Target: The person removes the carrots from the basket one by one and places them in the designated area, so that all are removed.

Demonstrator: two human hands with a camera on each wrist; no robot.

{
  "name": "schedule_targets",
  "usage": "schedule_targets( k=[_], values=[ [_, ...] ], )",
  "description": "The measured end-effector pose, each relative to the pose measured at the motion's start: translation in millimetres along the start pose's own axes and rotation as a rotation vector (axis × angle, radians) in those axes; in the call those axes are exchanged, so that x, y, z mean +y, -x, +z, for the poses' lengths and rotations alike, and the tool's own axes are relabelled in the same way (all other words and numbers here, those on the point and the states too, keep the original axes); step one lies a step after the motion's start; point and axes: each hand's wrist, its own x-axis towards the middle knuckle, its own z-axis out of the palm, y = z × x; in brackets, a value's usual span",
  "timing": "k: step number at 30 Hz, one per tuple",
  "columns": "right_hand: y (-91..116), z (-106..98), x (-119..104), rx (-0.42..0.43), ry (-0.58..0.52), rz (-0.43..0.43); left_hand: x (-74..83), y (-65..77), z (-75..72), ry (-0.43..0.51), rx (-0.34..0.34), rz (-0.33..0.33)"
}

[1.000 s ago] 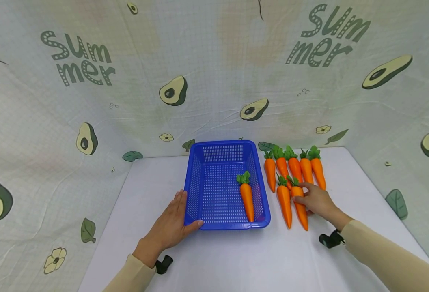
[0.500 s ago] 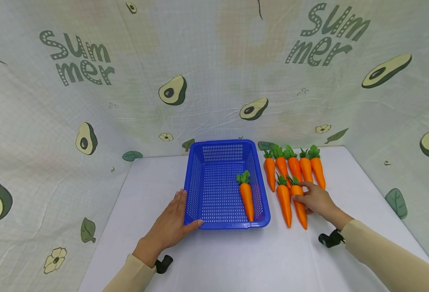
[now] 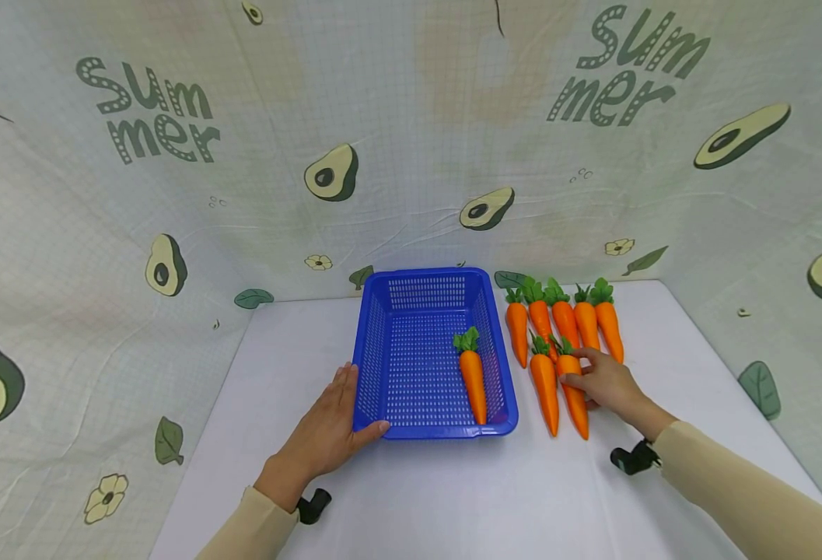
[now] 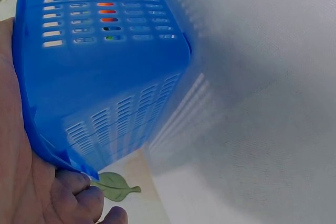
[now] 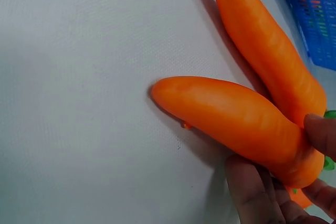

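Note:
My right hand [image 3: 610, 385] grips a carrot [image 3: 574, 397] near its leafy end, at the front of the carrot group right of the basket. Up close in the right wrist view, the thumb lies on top of this carrot [image 5: 236, 114] and the fingers [image 5: 252, 192] reach along its side; its tip points away from the hand. Another carrot [image 3: 545, 393] lies just left of it. With fingers extended, my left hand [image 3: 327, 424] rests against the left front corner of a blue plastic basket [image 3: 438, 432], thumb on the front rim. Inside the basket, at its right, lies one carrot [image 3: 473, 385].
Behind the gripped carrot, a row of several carrots [image 3: 563, 319] lies with green tops toward the back. A white tabletop [image 3: 452, 498] extends in front. A cloth with avocado prints [image 3: 397, 117] hangs behind and at both sides.

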Motion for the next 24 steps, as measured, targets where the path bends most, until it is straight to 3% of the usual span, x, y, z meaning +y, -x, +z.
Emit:
schedule_targets(
  k=[24],
  values=[
    [1.9,-6.9,-3.0,0.059,0.072,-0.048,-0.9,-0.2,0.8,0.006,0.004,0.002]
  ],
)
